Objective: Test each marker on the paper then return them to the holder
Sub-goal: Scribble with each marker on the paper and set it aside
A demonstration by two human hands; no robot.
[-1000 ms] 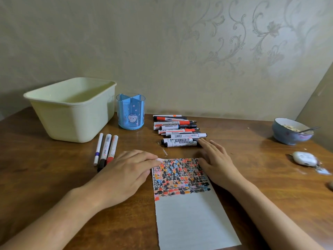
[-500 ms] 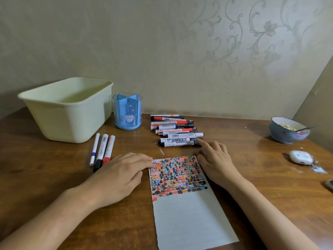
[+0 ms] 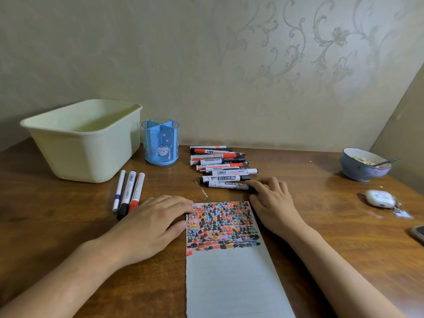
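A white paper (image 3: 231,283) lies in front of me, its top half covered in black, red and blue marks. My left hand (image 3: 156,223) rests flat on the table, fingertips on the paper's top left corner. My right hand (image 3: 273,203) lies beside the paper's top right corner, its fingertips touching the nearest marker (image 3: 227,185) in a row of several markers (image 3: 218,164). Three more markers (image 3: 128,191) lie to the left. The blue clear holder (image 3: 160,143) stands behind them; no markers show above its rim.
A pale green plastic tub (image 3: 85,143) stands at the back left on the wooden table (image 3: 57,226). At the right are a blue bowl (image 3: 363,165) with a spoon, a white earbud case (image 3: 379,198) and a phone's edge (image 3: 418,234). A wall rises just behind.
My right hand has curled slightly and slid toward the nearest marker, its fingertips now touching it. The left hand stays on the paper's corner. The view has shifted a little.
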